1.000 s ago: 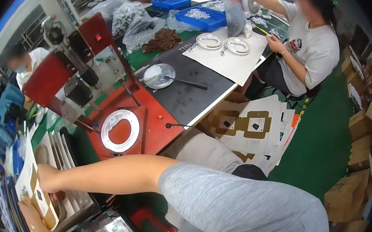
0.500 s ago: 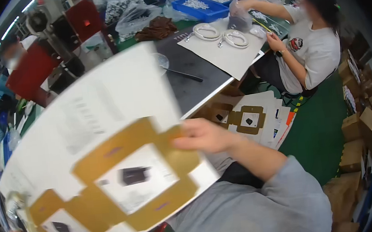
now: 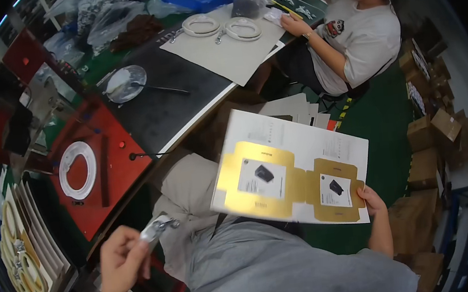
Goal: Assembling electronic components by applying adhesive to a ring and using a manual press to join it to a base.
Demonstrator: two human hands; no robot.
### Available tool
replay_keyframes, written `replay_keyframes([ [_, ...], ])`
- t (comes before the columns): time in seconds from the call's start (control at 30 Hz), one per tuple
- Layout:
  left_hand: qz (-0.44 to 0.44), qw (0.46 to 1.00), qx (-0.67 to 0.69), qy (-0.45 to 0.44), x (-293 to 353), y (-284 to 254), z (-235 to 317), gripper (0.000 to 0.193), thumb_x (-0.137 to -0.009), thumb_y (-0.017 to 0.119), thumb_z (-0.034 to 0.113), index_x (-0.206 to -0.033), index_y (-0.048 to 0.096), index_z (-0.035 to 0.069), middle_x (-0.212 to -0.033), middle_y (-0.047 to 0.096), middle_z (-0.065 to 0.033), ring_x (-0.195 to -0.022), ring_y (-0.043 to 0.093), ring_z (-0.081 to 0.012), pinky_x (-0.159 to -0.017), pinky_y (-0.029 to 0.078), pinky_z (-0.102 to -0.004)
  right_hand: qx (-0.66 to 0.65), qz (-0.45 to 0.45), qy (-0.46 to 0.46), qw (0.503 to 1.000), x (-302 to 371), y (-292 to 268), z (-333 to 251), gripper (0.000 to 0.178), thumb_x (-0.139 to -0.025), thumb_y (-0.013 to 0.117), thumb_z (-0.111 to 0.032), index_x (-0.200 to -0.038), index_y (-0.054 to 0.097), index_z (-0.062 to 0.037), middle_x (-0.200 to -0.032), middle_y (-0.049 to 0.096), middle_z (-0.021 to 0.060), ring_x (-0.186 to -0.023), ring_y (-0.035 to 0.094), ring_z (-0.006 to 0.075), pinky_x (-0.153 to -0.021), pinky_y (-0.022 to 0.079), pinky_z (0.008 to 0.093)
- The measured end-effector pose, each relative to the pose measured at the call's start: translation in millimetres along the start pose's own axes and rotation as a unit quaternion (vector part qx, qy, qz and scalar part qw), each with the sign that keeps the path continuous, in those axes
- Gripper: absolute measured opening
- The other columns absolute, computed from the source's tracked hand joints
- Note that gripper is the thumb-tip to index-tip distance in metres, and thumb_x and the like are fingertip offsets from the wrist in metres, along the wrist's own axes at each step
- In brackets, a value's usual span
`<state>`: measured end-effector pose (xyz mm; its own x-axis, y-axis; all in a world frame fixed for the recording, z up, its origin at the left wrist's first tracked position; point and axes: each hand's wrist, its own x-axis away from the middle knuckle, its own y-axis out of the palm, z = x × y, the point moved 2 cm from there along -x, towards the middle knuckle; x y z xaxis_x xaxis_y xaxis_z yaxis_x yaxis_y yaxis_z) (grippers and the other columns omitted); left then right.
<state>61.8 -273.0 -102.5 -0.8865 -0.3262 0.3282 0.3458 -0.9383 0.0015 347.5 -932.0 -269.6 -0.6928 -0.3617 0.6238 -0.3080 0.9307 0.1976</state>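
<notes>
My right hand [image 3: 374, 201] grips the right edge of a white cardboard sheet [image 3: 322, 119] printed with two gold box layouts and dark product pictures. The sheet tilts in front of my lap, above a stack of similar sheets [image 3: 289, 106]. My left hand [image 3: 121, 259] is closed in a pinch on a small silvery metal piece [image 3: 160, 228], its exact kind unclear. Beyond that hand, a white ring-shaped coil [image 3: 78, 170] lies on a red machine plate [image 3: 126, 183]. To its left, cream coils with metal ends [image 3: 28, 273] rest on stacked boards [image 3: 47, 245].
A dark worktable [image 3: 164, 110] holds a round clear dish [image 3: 126, 84], a thin black rod [image 3: 168, 89] and a pale sheet [image 3: 231, 61] bearing two white coils. A seated co-worker [image 3: 368, 40] handles a bag at the far right. Cardboard boxes [image 3: 427, 165] line the right side.
The cardboard sheet has swung from the left to the right, over the stacked sheets. My left hand now shows in full with the silvery piece. The view has turned, bringing the red plate in.
</notes>
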Motion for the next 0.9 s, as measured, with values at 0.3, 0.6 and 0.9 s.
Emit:
replay_keyframes([
  [0.3, 0.055, 0.977, 0.191, -0.082, -38.0, 42.9, -74.7, 0.027, -0.109, 0.055, 0.028, -0.095, 0.052, 0.006, -0.065, 0.06, -0.0081, -0.049, 0.058, -0.0172, -0.048, 0.047, -0.0297, 0.094, 0.152, -0.06, 0.982, -103.9, 55.5, -19.0, 0.04, -0.106, 0.062, -0.026, -0.137, 0.057, -0.0024, -0.12, 0.071, 0.0084, -0.104, 0.07, 0.0185, -0.089, 0.059, 0.0352],
  [0.6, 0.225, 0.944, 0.239, -0.034, -34.6, 36.4, -114.2, 0.026, -0.105, 0.063, 0.024, -0.094, 0.069, 0.002, -0.084, 0.069, -0.0048, -0.079, 0.063, -0.0115, -0.078, 0.047, -0.0254, 0.584, 0.28, -0.062, 0.76, -175.0, 187.7, -49.7, 0.031, -0.087, 0.064, -0.01, -0.112, 0.056, 0.0063, -0.109, 0.069, 0.0344, -0.11, 0.065, 0.0495, -0.093, 0.054, 0.0524],
  [0.9, 0.204, 0.926, 0.306, -0.086, -43.1, 14.9, -117.3, 0.022, -0.106, 0.061, 0.024, -0.093, 0.063, 0.006, -0.083, 0.066, -0.0014, -0.055, 0.047, -0.0047, -0.045, 0.032, -0.0218, 0.414, 0.273, 0.014, 0.868, -182.2, 123.1, -32.2, 0.046, -0.093, 0.066, -0.003, -0.133, 0.048, 0.0124, -0.106, 0.07, 0.0249, -0.079, 0.076, 0.0342, -0.058, 0.062, 0.0403],
])
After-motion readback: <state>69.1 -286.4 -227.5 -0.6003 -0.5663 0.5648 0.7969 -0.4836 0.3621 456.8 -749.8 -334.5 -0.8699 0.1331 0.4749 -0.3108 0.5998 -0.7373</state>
